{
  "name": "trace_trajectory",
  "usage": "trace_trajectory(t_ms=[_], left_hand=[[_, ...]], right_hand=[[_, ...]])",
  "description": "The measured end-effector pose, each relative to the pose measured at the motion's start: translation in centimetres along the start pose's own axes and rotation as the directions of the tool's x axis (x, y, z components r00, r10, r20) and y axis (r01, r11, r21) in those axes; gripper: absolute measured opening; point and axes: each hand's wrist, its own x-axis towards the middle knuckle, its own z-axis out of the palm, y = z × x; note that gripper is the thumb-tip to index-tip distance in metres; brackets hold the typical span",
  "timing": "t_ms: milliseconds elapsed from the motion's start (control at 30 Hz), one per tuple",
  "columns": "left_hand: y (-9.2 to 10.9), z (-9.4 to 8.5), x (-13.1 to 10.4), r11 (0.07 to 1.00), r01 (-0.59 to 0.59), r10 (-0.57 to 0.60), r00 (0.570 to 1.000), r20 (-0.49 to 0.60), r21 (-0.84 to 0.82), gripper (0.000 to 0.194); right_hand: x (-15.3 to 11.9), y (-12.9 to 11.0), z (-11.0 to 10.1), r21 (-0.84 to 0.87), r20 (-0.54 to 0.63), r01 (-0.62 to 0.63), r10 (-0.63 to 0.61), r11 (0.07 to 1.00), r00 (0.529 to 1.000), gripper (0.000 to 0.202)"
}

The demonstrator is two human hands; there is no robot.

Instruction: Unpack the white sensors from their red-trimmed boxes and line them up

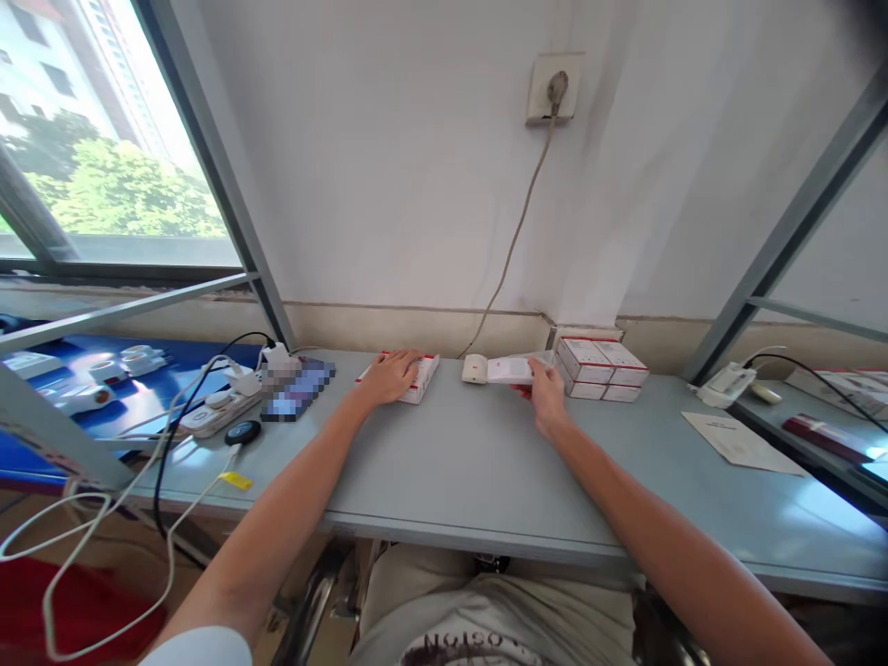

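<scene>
My left hand [392,377] lies flat on a small white box with red edges [420,381], its fingers stretched over the top. In my right hand [548,393] is a flat white item [509,371], pinched at its right end; clear plastic film shows around that end. Something red shows just under it, partly covered by my fingers. A small cream-white block [474,369] sits at the item's left end; I cannot tell whether the two are joined. Close by on the right, white-and-red boxes [602,367] are stacked in two layers.
At left lie a power strip [220,407] with plugs and cables, a blurred-out phone [298,388] and a round black disc [242,433]. A paper sheet [741,442] and a white plug adapter [725,384] are at right. A cord [517,231] hangs from the wall socket [555,89].
</scene>
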Motion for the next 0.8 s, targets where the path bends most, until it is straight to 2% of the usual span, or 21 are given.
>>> trace_trajectory(t_ms=[133,367,800], left_hand=[[0.07,0.41,0.07,1.0,0.016,-0.016,0.999,-0.037,-0.016,0.055],[-0.08,0.28,0.32,0.999,0.032,-0.033,0.999,-0.027,-0.033,0.057],[-0.2,0.24,0.39,1.0,-0.025,0.025,0.999,-0.023,-0.011,0.058]], right_hand=[[-0.15,-0.01,-0.01,-0.003,-0.005,-0.001,0.001,1.0,1.0,0.02],[-0.45,-0.23,0.06,-0.007,0.004,-0.012,0.012,1.0,1.0,0.018],[-0.26,0.0,0.08,0.002,-0.015,0.004,-0.004,1.0,1.0,0.018]])
